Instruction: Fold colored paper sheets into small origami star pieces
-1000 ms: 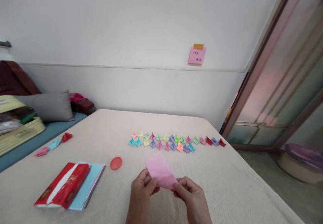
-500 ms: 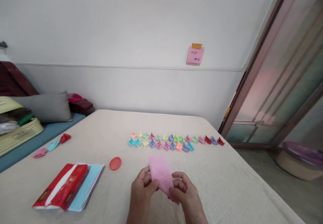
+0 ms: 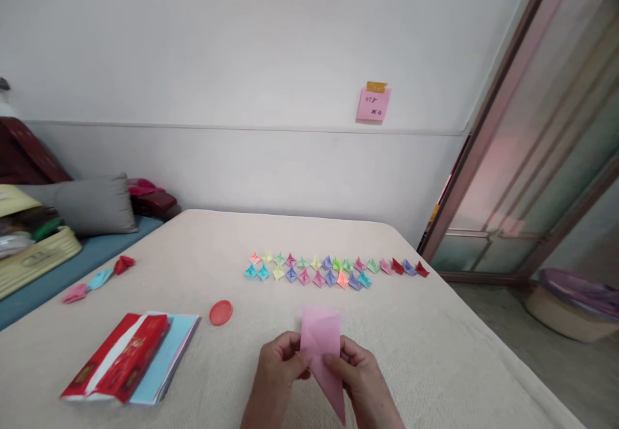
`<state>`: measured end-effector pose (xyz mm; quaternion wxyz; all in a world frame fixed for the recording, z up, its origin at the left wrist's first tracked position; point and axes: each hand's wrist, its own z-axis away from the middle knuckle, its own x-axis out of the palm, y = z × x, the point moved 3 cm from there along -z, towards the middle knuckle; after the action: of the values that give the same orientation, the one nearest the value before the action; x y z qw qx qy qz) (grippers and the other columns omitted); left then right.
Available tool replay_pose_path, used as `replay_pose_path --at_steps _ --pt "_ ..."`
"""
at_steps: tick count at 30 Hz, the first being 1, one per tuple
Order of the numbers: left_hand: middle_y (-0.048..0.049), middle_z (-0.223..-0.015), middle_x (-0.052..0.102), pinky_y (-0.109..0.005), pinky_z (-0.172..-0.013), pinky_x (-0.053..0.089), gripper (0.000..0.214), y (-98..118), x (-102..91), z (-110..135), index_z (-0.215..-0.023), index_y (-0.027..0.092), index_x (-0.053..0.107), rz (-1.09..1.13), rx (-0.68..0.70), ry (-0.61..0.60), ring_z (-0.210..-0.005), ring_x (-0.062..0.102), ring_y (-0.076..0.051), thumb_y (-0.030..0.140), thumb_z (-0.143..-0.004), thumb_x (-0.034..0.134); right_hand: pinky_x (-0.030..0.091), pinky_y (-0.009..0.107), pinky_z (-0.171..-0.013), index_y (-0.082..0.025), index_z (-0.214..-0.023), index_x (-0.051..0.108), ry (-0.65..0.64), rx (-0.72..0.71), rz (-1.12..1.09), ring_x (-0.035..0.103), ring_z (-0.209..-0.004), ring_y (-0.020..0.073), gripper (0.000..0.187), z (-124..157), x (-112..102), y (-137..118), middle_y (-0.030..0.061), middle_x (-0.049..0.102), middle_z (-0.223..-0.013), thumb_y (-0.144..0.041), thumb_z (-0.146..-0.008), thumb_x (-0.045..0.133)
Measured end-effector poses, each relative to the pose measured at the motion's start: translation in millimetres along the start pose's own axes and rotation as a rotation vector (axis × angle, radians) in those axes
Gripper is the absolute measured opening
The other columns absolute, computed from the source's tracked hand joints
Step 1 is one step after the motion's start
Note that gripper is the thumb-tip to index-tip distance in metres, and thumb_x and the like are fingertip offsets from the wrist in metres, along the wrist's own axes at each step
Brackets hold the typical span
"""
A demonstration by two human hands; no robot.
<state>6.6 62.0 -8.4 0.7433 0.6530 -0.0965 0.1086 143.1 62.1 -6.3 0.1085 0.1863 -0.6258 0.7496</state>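
Observation:
A folded pink paper (image 3: 323,351) stands upright between both hands near the front edge of the cream-covered table (image 3: 203,248). My left hand (image 3: 279,368) pinches its left side and my right hand (image 3: 360,377) pinches its right side, thumb on the front. The paper's lower tip points down past my right hand. Beyond the hands, two rows of several small folded paper pieces (image 3: 333,271) in mixed colours lie across the table's middle.
A red packet on light blue sheets (image 3: 129,357) lies at the front left, with a round red lid (image 3: 221,312) beside it. Three folded pieces (image 3: 99,279) lie at the left edge. A sofa with cushion (image 3: 94,203) stands left; a glass door (image 3: 532,158) right.
The pink paper has been turned from slanting to upright and folded narrower, its tip now pointing down. Both hands have shifted slightly right and closer together.

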Motion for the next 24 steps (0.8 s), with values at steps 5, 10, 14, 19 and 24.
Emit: replay_pose_path --at_steps 5,10,14,19,24 --pt "0.0055 -0.036 0.048 -0.016 -0.036 0.024 0.024 -2 -3.3 4 -0.064 0.012 0.066 -0.058 -0.097 0.002 -0.032 0.035 -0.004 0.034 -0.074 0.066 0.035 0.023 -0.057 -0.015 -0.066 0.066 -0.011 -0.027 0.063 0.052 -0.058 0.0149 0.016 -8 -11 7 -0.0007 0.062 -0.058 -0.027 -0.063 0.075" --pt "-0.002 -0.063 0.066 -0.016 -0.05 0.042 0.022 -5 0.8 9 -0.079 0.014 0.07 0.194 -0.191 0.01 -0.057 0.06 -0.009 0.035 -0.071 0.072 0.039 0.027 -0.063 -0.015 -0.071 0.072 -0.042 -0.095 0.202 0.053 -0.065 0.018 0.015 -8 -7 2 0.0009 0.065 -0.064 -0.029 -0.065 0.073" --pt "-0.0059 -0.071 0.07 -0.019 -0.059 0.048 0.026 2 2.6 12 -0.077 0.013 0.071 0.266 -0.171 0.004 -0.068 0.065 -0.013 0.038 -0.072 0.072 0.038 0.027 -0.06 -0.016 -0.064 0.073 -0.035 -0.094 0.244 0.052 -0.061 0.0177 0.014 -4 -1 -3 0.0007 0.064 -0.059 -0.03 -0.063 0.074" --pt "-0.0101 -0.073 0.073 -0.023 -0.064 0.048 0.033 12 1.6 13 -0.078 0.012 0.073 0.09 -0.115 -0.004 -0.072 0.066 -0.017 0.044 -0.076 0.065 0.042 0.033 -0.072 -0.017 -0.08 0.075 0.024 -0.1 0.131 0.057 -0.07 0.0224 0.026 -4 -2 -3 0.0042 0.068 -0.066 -0.037 -0.063 0.073" --pt "-0.0053 -0.059 0.068 -0.025 -0.059 0.045 0.029 6 -1.9 8 -0.064 0.013 0.072 -0.105 -0.04 0.063 -0.06 0.06 -0.017 0.039 -0.073 0.067 0.04 0.038 -0.08 -0.018 -0.071 0.073 0.117 -0.157 0.037 0.058 -0.083 0.0274 0.031 -4 -7 -5 0.0079 0.07 -0.079 -0.048 -0.064 0.07"
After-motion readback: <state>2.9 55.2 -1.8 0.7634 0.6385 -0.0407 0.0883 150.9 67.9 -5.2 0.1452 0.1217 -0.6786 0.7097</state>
